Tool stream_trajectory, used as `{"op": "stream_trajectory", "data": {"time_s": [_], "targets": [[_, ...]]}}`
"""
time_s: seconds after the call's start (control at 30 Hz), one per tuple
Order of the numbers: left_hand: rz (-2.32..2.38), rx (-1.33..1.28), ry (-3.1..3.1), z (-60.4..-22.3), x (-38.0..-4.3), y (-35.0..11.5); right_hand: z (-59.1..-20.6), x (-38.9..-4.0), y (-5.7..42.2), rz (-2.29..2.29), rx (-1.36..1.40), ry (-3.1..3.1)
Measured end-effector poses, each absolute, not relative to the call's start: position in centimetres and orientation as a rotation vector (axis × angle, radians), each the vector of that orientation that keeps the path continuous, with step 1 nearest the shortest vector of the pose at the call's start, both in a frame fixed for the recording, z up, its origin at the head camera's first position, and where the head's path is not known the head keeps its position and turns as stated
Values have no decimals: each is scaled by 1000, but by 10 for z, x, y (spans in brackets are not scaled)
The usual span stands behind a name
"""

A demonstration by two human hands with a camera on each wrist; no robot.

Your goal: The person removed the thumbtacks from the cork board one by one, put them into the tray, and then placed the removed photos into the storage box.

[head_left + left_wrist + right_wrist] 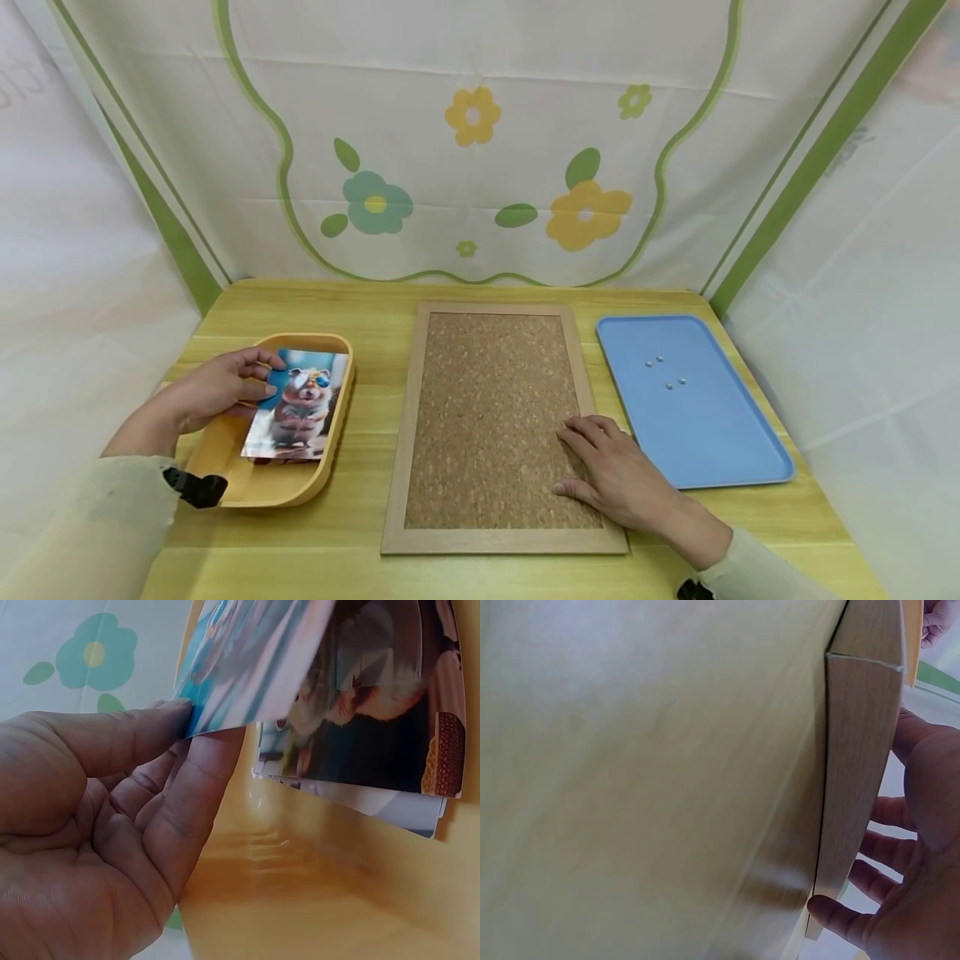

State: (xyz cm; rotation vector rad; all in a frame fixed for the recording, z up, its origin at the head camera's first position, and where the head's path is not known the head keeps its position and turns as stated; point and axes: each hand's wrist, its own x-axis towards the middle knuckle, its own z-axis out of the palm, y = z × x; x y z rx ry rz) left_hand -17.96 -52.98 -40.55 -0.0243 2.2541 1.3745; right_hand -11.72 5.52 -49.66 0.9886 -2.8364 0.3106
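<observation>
My left hand (pixel 213 390) pinches a glossy photo (pixel 303 410) of a furry animal in sunglasses by its left edge. The photo is over the yellow tray (pixel 300 492). In the left wrist view, thumb and fingers hold its corner, and more photos (pixel 367 742) lean against the tray wall behind it. Across the table, my right hand (pixel 626 479) rests on the right side of a wood-framed cork board (pixel 495 417), fingers extended and touching frame and cork. The right wrist view shows those fingers along the frame (pixel 861 750).
To the right of the board lies a blue tray (pixel 720 442) with several small shiny pins (pixel 670 386) on it. A white cloth (pixel 420 117) with printed flowers hangs behind the wooden table (pixel 330 550), and pale cloth walls stand at both sides.
</observation>
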Motion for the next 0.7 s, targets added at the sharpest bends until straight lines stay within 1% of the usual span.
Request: {"op": "stream_trajectory", "data": {"time_s": [0.7], "targets": [[1338, -30, 2284, -406, -178, -527, -498, -120, 55, 299, 1006, -2819]]}}
